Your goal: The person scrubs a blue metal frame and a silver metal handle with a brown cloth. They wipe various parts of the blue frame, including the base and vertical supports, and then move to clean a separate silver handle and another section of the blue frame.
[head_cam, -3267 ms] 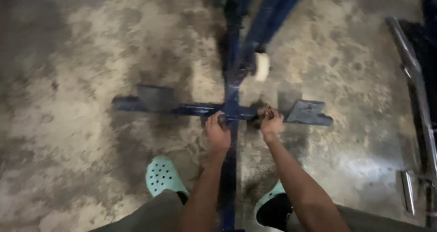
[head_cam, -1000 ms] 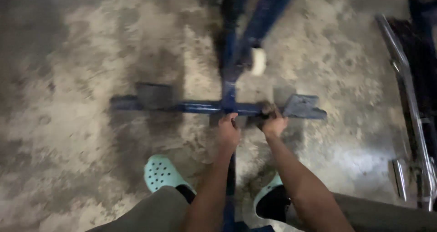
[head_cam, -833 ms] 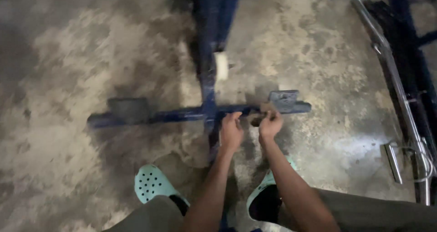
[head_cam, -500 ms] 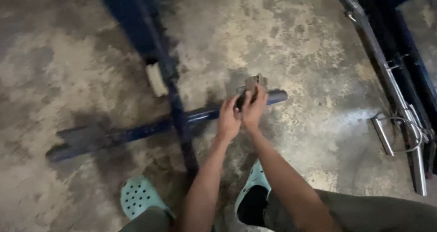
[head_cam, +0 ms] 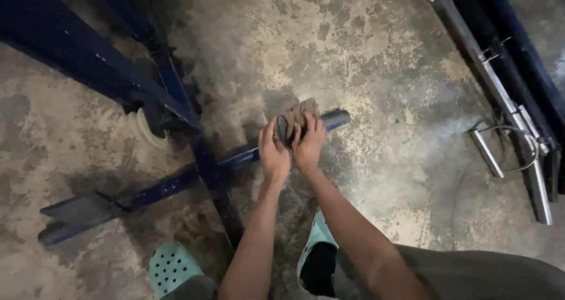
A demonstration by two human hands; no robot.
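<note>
My left hand [head_cam: 273, 154] and my right hand [head_cam: 308, 142] meet over the right arm of a dark blue metal crossbar [head_cam: 170, 185] that lies on the concrete floor. Together they hold a small flat brownish plate [head_cam: 298, 115] standing up off the bar near its right end [head_cam: 335, 119]. Both hands have fingers curled around the plate's edges. At the crossbar's far left end sits a flat foot plate [head_cam: 76, 209]. A blue upright beam [head_cam: 65, 47] rises from the joint where the bars cross.
A white wheel [head_cam: 143, 129] sits beside the blue joint. A long steel frame with a bent wire handle [head_cam: 506, 141] lies along the right edge next to dark blue rails. My feet in teal perforated clogs [head_cam: 170, 265] stand near the crossbar.
My view has swung left and tilted. Both hands slid from the centre joint to the bar's right end, and the flat plate there has come up off the bar into my hands.
</note>
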